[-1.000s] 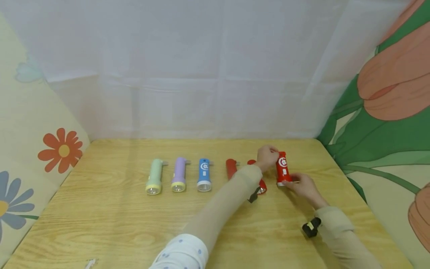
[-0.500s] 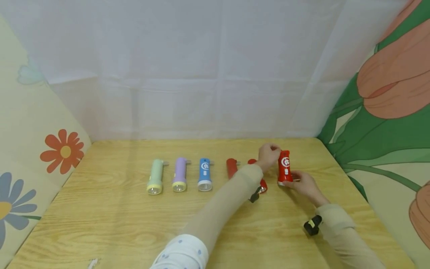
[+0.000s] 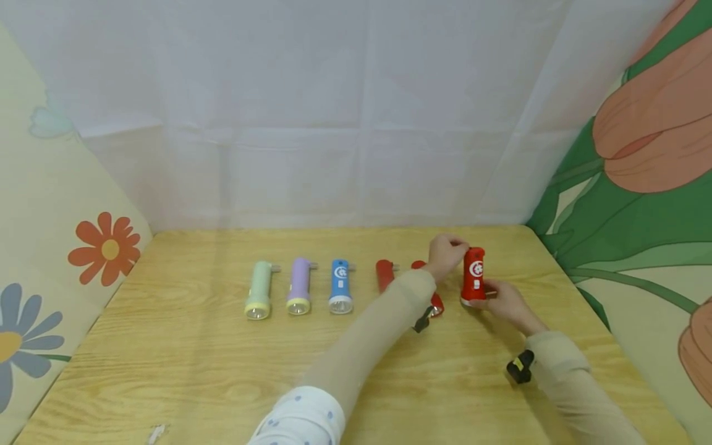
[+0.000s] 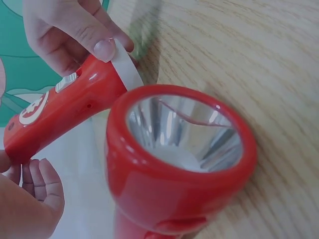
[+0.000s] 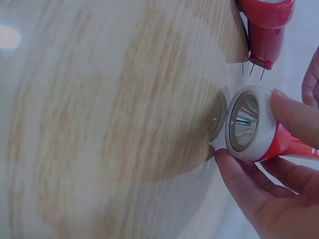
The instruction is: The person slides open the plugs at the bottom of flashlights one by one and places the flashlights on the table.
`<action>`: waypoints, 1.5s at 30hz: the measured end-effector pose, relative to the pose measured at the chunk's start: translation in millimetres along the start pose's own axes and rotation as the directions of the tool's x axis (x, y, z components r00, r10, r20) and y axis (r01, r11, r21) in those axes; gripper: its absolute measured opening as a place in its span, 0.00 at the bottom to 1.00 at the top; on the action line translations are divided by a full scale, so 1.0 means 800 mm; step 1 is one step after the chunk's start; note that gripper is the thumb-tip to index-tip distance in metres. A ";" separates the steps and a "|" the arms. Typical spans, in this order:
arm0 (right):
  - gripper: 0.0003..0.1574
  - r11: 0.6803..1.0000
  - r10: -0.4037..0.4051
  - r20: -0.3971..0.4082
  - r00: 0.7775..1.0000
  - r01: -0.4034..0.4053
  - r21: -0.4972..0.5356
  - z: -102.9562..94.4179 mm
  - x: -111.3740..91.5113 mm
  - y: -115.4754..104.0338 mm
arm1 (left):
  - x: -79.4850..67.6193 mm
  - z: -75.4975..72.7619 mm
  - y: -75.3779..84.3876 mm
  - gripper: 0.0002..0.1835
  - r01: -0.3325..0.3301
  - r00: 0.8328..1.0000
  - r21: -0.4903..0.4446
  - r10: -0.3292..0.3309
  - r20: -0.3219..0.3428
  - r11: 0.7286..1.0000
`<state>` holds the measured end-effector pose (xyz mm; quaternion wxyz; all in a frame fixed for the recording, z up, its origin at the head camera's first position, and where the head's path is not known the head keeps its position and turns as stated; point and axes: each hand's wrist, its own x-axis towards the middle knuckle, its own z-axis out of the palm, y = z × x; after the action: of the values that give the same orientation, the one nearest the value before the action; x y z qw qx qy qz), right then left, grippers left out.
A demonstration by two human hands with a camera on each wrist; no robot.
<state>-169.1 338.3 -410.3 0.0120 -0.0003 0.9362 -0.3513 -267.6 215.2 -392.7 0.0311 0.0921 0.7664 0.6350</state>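
Observation:
Both hands hold a red flashlight (image 3: 474,275) with a white rim and a white emblem, at the right end of a row of flashlights. My left hand (image 3: 447,254) pinches its tail end. My right hand (image 3: 508,303) grips the lamp end, thumb on the white rim in the right wrist view and fingers beneath. Another red flashlight (image 4: 159,199) lies just left of it, its lens large in the left wrist view; in the head view the left forearm partly hides it. A darker red flashlight (image 3: 384,275) is also partly covered by that arm.
Further left on the wooden table (image 3: 222,371) lie a blue flashlight (image 3: 340,285), a purple flashlight (image 3: 300,285) and a mint-green flashlight (image 3: 259,290), lenses toward me. A white cloth (image 3: 334,123) hangs behind the table. Floral panels flank both sides.
The held flashlight has shifted slightly right, its tail end swinging right, with both hands keeping hold. The other flashlights stay in their row.

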 end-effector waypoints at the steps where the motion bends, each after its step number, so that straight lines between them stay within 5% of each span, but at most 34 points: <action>1: 0.33 1.000 -0.005 0.003 1.000 0.005 -0.001 0.000 0.001 0.000 | 0.000 -0.001 0.000 0.04 -0.005 1.000 0.000 0.005 0.003 1.000; 9: 0.32 1.000 -0.012 0.025 1.000 0.011 0.009 -0.001 0.006 -0.002 | 0.004 0.000 0.000 0.02 -0.018 0.999 -0.024 0.019 0.032 1.000; 18: 0.31 1.000 0.005 0.024 1.000 -0.005 0.011 0.002 0.009 -0.001 | -0.001 -0.004 0.000 0.04 -0.105 0.991 -0.018 0.106 0.085 0.994; 27: 0.31 1.000 0.006 0.062 0.998 -0.005 -0.017 -0.002 0.010 0.000 | -0.006 -0.008 -0.004 0.03 -0.063 0.984 -0.019 0.065 0.164 0.998; 36: 0.32 0.999 0.009 0.079 0.997 -0.006 -0.037 -0.001 0.014 0.005 | -0.012 -0.009 -0.008 0.05 -0.128 0.973 -0.036 0.133 0.190 0.991; 45: 0.31 0.999 0.020 0.075 0.997 -0.017 -0.042 -0.001 0.013 0.000 | -0.026 -0.011 -0.003 0.06 -0.097 0.958 -0.054 0.108 0.267 0.994</action>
<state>-179.9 338.9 -410.2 0.0507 -0.0051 0.9421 -0.3314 -248.9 202.7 -394.6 0.1039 0.2165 0.7364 0.6325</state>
